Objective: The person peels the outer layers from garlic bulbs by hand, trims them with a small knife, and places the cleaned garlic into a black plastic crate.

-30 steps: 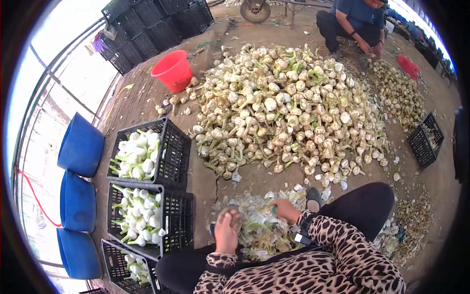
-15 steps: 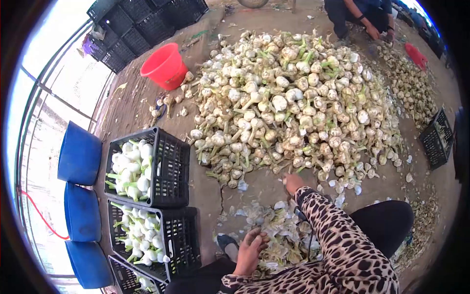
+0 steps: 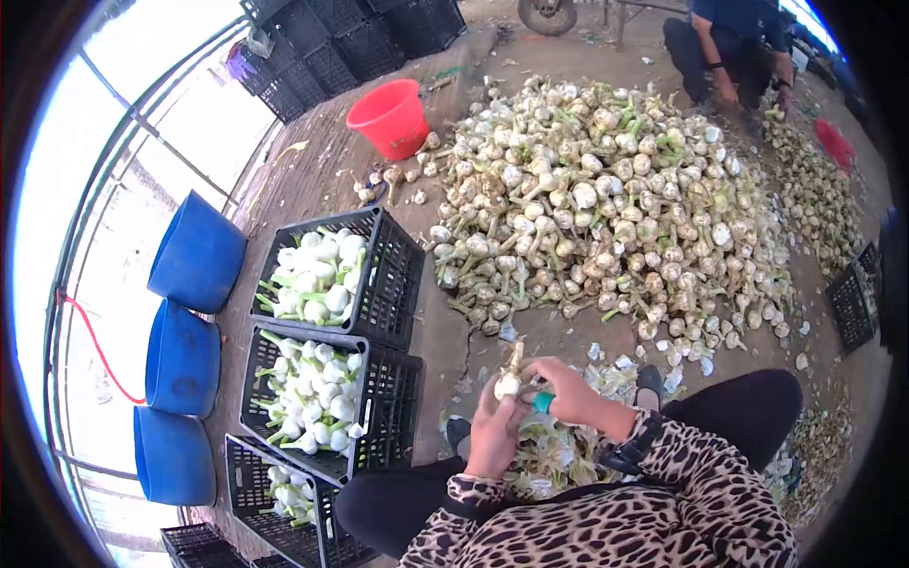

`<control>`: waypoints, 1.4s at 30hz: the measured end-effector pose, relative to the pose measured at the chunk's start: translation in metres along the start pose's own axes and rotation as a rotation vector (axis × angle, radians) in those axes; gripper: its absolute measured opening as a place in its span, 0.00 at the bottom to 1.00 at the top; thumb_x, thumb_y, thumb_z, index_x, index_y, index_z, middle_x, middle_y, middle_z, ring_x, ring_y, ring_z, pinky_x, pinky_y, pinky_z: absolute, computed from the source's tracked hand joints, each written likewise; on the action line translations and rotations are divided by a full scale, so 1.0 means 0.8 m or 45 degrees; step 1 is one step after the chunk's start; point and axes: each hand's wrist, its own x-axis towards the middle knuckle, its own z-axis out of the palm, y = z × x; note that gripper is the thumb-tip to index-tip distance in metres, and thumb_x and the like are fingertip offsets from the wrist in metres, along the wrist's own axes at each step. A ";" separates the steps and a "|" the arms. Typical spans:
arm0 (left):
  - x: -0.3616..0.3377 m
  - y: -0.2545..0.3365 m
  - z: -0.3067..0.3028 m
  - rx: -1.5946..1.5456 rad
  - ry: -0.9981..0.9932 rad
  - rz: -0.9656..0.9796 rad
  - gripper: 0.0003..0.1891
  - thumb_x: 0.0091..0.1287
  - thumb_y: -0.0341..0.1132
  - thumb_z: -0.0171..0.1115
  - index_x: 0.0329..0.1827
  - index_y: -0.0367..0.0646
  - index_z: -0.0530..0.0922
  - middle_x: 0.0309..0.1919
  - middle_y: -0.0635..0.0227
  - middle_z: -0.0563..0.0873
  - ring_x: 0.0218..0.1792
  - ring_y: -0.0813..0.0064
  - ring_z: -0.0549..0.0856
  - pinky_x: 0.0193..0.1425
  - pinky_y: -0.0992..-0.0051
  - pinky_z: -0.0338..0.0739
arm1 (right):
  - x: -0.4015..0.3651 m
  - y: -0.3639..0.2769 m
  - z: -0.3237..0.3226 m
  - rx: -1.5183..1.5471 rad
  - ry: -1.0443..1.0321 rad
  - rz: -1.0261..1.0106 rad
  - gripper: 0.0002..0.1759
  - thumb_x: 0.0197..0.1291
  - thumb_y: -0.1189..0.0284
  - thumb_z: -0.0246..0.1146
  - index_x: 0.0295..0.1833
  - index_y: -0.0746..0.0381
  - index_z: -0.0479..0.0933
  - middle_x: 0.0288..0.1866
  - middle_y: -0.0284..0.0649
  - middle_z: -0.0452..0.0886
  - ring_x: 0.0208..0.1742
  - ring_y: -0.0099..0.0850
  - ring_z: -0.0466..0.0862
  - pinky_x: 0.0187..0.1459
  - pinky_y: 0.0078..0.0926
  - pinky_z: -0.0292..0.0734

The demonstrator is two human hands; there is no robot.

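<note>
Gripping a garlic bulb (image 3: 508, 382) upright, the left hand (image 3: 492, 431) meets the right hand (image 3: 571, 390), fisted round a teal handle (image 3: 542, 402).

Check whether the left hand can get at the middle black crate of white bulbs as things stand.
Probably yes: only bare ground lies between the left hand and the middle crate. But it is shut on a garlic bulb, and the right hand grips a teal-handled tool beside it.
</note>
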 end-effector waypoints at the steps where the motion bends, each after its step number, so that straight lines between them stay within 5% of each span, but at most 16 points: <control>1: -0.007 -0.001 0.004 0.158 0.036 0.106 0.23 0.68 0.26 0.52 0.65 0.40 0.61 0.56 0.61 0.75 0.58 0.70 0.74 0.60 0.71 0.71 | -0.008 -0.005 -0.001 0.217 -0.030 0.262 0.14 0.57 0.68 0.65 0.45 0.62 0.72 0.41 0.40 0.78 0.40 0.37 0.79 0.40 0.32 0.74; 2: -0.007 -0.005 0.002 0.175 -0.011 0.289 0.29 0.58 0.15 0.56 0.63 0.40 0.62 0.58 0.61 0.72 0.59 0.71 0.73 0.58 0.74 0.73 | -0.017 -0.009 -0.002 0.434 -0.055 0.525 0.13 0.59 0.66 0.64 0.44 0.62 0.72 0.40 0.37 0.78 0.38 0.33 0.78 0.37 0.29 0.74; 4: -0.015 -0.006 0.005 0.541 -0.035 0.497 0.30 0.54 0.13 0.58 0.61 0.40 0.63 0.60 0.61 0.71 0.60 0.71 0.73 0.59 0.73 0.72 | -0.024 -0.044 -0.012 0.999 -0.020 0.993 0.11 0.62 0.62 0.63 0.41 0.58 0.73 0.34 0.28 0.76 0.31 0.19 0.74 0.30 0.19 0.71; 7: -0.029 -0.007 0.010 0.982 -0.052 0.741 0.29 0.48 0.12 0.63 0.54 0.41 0.67 0.62 0.60 0.70 0.61 0.69 0.73 0.61 0.71 0.71 | -0.028 -0.068 -0.006 1.292 0.080 1.241 0.11 0.61 0.61 0.64 0.39 0.56 0.74 0.29 0.27 0.76 0.27 0.17 0.73 0.27 0.18 0.68; 9: -0.036 -0.006 0.006 1.263 -0.058 0.908 0.28 0.47 0.13 0.65 0.53 0.40 0.69 0.62 0.60 0.70 0.61 0.69 0.73 0.62 0.71 0.71 | -0.030 -0.081 -0.001 1.145 0.101 1.129 0.11 0.60 0.62 0.65 0.36 0.56 0.74 0.27 0.27 0.76 0.24 0.16 0.72 0.22 0.18 0.64; 16: -0.053 -0.001 -0.002 1.094 -0.060 0.937 0.28 0.48 0.13 0.66 0.54 0.39 0.69 0.57 0.60 0.74 0.54 0.70 0.78 0.56 0.74 0.76 | -0.036 -0.088 0.004 0.695 0.070 0.844 0.13 0.60 0.64 0.65 0.39 0.64 0.76 0.27 0.32 0.78 0.19 0.20 0.72 0.20 0.22 0.65; 20: -0.056 -0.004 -0.005 0.551 -0.137 0.542 0.28 0.53 0.14 0.63 0.57 0.39 0.67 0.56 0.61 0.75 0.54 0.71 0.78 0.56 0.73 0.77 | -0.027 -0.132 -0.019 0.446 0.004 0.902 0.14 0.61 0.67 0.64 0.43 0.67 0.76 0.29 0.35 0.79 0.22 0.20 0.75 0.21 0.24 0.68; 25: -0.064 0.014 0.001 0.305 -0.258 0.314 0.21 0.63 0.20 0.57 0.59 0.39 0.65 0.53 0.61 0.76 0.52 0.70 0.79 0.54 0.72 0.78 | -0.034 -0.099 -0.018 0.451 0.006 0.568 0.14 0.61 0.69 0.63 0.48 0.66 0.75 0.33 0.37 0.80 0.30 0.20 0.76 0.31 0.23 0.72; 29: -0.064 0.025 0.000 -0.132 -0.361 0.048 0.19 0.72 0.38 0.52 0.61 0.37 0.64 0.52 0.56 0.77 0.45 0.65 0.83 0.49 0.71 0.80 | -0.037 -0.087 -0.025 0.507 -0.063 0.270 0.17 0.61 0.71 0.63 0.53 0.67 0.74 0.37 0.37 0.81 0.37 0.20 0.74 0.40 0.23 0.72; 30: -0.063 0.025 0.002 -0.049 -0.354 0.027 0.22 0.75 0.47 0.44 0.62 0.38 0.64 0.51 0.55 0.77 0.43 0.64 0.83 0.48 0.70 0.80 | -0.036 -0.090 -0.027 0.501 -0.080 0.317 0.17 0.61 0.71 0.63 0.54 0.67 0.74 0.38 0.37 0.81 0.38 0.20 0.74 0.41 0.23 0.72; 34: -0.040 0.014 -0.023 -0.374 -0.724 -0.375 0.24 0.76 0.51 0.37 0.61 0.41 0.64 0.50 0.56 0.78 0.41 0.66 0.83 0.51 0.68 0.78 | -0.032 -0.113 -0.037 0.423 -0.114 0.549 0.19 0.61 0.73 0.62 0.55 0.70 0.72 0.40 0.38 0.82 0.39 0.21 0.75 0.42 0.24 0.72; 37: -0.059 0.014 0.016 -0.153 -0.229 -0.141 0.22 0.75 0.49 0.41 0.60 0.40 0.65 0.50 0.59 0.78 0.42 0.68 0.82 0.51 0.69 0.78 | -0.033 -0.111 -0.037 0.167 -0.120 0.569 0.20 0.60 0.72 0.62 0.55 0.71 0.72 0.41 0.40 0.82 0.39 0.23 0.77 0.40 0.26 0.73; 41: -0.052 -0.001 0.001 0.124 -0.250 -0.010 0.20 0.71 0.44 0.52 0.60 0.41 0.67 0.50 0.64 0.79 0.48 0.70 0.81 0.51 0.71 0.78 | -0.043 -0.100 -0.027 -0.143 -0.038 0.376 0.19 0.60 0.72 0.61 0.54 0.71 0.73 0.39 0.39 0.82 0.38 0.29 0.81 0.37 0.29 0.74; 42: -0.053 0.002 0.003 0.027 -0.198 -0.054 0.21 0.70 0.44 0.55 0.59 0.40 0.69 0.50 0.65 0.79 0.48 0.72 0.81 0.48 0.74 0.79 | -0.044 -0.099 -0.028 0.073 -0.058 0.447 0.18 0.60 0.72 0.60 0.53 0.70 0.73 0.38 0.38 0.82 0.37 0.29 0.82 0.36 0.28 0.75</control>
